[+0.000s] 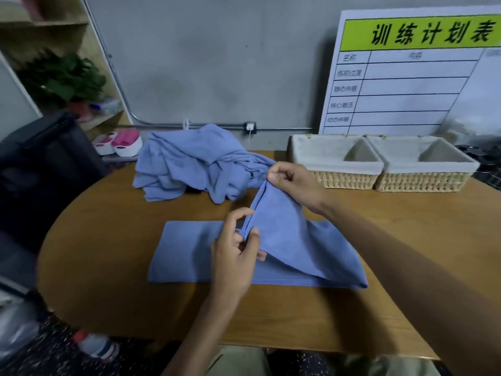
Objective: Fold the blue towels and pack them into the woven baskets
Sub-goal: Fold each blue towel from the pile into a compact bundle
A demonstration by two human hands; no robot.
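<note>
head view: both hands, left hand (235, 256) and right hand (291, 183), pinch the blue towel (292, 248)'s raised edge, apparently folding leftward along its long axis.

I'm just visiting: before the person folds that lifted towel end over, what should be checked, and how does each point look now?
1. Both hands grip the lifted edge: left hand and right hand pinch it; ok.
2. Flat blue towel lies smooth on the oval wooden table; ok.
3. Landing area bare of other things; ok.
4. Heap of crumpled blue towels clear of the fold; ok.
5. Two cloth-lined woven baskets empty; ok.
6. Lifted corners aligned: cannot tell.
</note>
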